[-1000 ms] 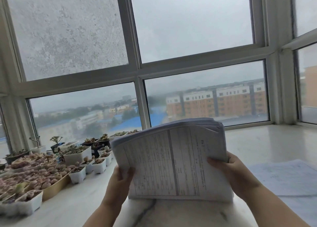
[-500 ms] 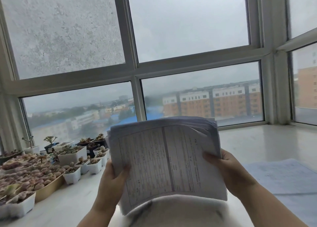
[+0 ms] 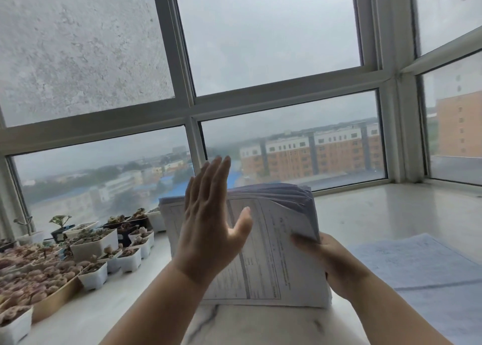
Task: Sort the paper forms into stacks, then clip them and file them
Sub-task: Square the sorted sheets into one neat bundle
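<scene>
1. Nearest the camera, the marble-veined sill (image 3: 234, 326) carries the bottom edge of a thick stack of paper forms (image 3: 276, 253), which stands on that edge and leans slightly away. Standing it this way probably lets the sheets be squared before sorting.
2. The right hand (image 3: 331, 263) grips the stack's right edge, thumb across the printed front sheet and fingers hidden behind, so it alone keeps the stack upright.
3. The left hand (image 3: 208, 227) is lifted in front of the stack with fingers straight and close together and the thumb spread, holding nothing. Whether the palm touches the paper cannot be told. It looks poised to pat the sheets level or to peel off the top form.
4. To the right, loose printed sheets (image 3: 417, 263) lie flat on the sill, possibly a first sorted pile.
5. Further left, small white pots of succulents (image 3: 104, 245) crowd the sill, well apart from the papers.
6. Beyond is the window frame (image 3: 193, 125), with orange apartment blocks (image 3: 326, 154) outside.
</scene>
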{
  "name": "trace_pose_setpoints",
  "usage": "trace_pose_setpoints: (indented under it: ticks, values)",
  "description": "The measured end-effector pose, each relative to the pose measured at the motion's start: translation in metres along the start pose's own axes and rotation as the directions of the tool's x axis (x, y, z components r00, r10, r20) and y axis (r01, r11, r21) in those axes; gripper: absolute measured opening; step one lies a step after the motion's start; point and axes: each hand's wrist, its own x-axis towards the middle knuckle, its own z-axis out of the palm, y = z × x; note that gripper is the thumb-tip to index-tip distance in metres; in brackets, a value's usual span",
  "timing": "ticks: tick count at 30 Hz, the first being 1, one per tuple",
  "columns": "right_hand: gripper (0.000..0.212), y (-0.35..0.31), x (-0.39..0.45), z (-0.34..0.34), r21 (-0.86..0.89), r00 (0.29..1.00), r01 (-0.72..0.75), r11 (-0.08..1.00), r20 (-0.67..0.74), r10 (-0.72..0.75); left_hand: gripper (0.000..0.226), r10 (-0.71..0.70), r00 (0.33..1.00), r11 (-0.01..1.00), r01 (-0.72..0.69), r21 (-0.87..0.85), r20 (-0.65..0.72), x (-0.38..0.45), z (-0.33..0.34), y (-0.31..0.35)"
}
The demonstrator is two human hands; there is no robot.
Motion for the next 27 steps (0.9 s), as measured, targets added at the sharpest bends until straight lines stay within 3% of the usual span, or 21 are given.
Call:
trace_pose_setpoints:
  ticks: [3, 4, 9, 16, 18, 21, 23, 25, 27]
  values:
    - [0.066, -0.001, -0.001, -0.001, -0.01, 1.0, 0.009, 1.0, 0.023, -0.009, 0.087, 0.009, 0.947, 0.999, -0.022, 0.036, 0.322, 0.02, 0.015, 0.022]
    - [0.063, -0.001, -0.001, 0.0, -0.014, 1.0, 0.013, 1.0, 0.023, -0.013, 0.087, 0.003, 0.928, 0.999, -0.015, 0.029, 0.373, 0.023, 0.018, 0.026]
    - [0.053, -0.004, 0.001, 0.002, -0.037, 1.0, 0.013, 0.999, 0.005, -0.013, 0.078, 0.106, 0.952, 0.993, -0.086, -0.081, 0.286, 0.019, 0.024, 0.039]
    - [0.049, -0.004, 0.001, 0.001, -0.003, 1.0, 0.022, 1.0, 0.009, -0.022, 0.081, 0.154, 0.929, 0.988, -0.137, -0.073, 0.336, 0.02, 0.026, 0.038]
    - [0.045, -0.004, 0.002, 0.001, -0.006, 1.0, 0.02, 1.0, 0.01, -0.02, 0.077, 0.143, 0.95, 0.988, -0.119, -0.102, 0.277, 0.023, 0.024, 0.038]
    - [0.052, -0.004, 0.002, 0.0, -0.011, 1.0, 0.022, 1.0, 0.004, -0.022, 0.068, 0.075, 0.909, 0.99, -0.019, -0.139, 0.41, 0.03, 0.018, 0.029]
    - [0.062, -0.004, 0.002, 0.0, -0.022, 1.0, 0.016, 1.0, 0.017, -0.016, 0.068, 0.02, 0.906, 0.989, 0.043, -0.139, 0.422, 0.036, 0.013, 0.019]
    - [0.066, -0.003, 0.002, -0.001, -0.021, 1.0, 0.015, 1.0, 0.023, -0.014, 0.062, -0.035, 0.857, 0.988, 0.106, -0.11, 0.514, 0.041, 0.01, 0.011]
    - [0.066, -0.003, 0.003, -0.001, -0.027, 1.0, 0.009, 1.0, 0.029, -0.008, 0.061, -0.043, 0.828, 0.996, 0.08, -0.042, 0.559, 0.043, 0.008, 0.01]
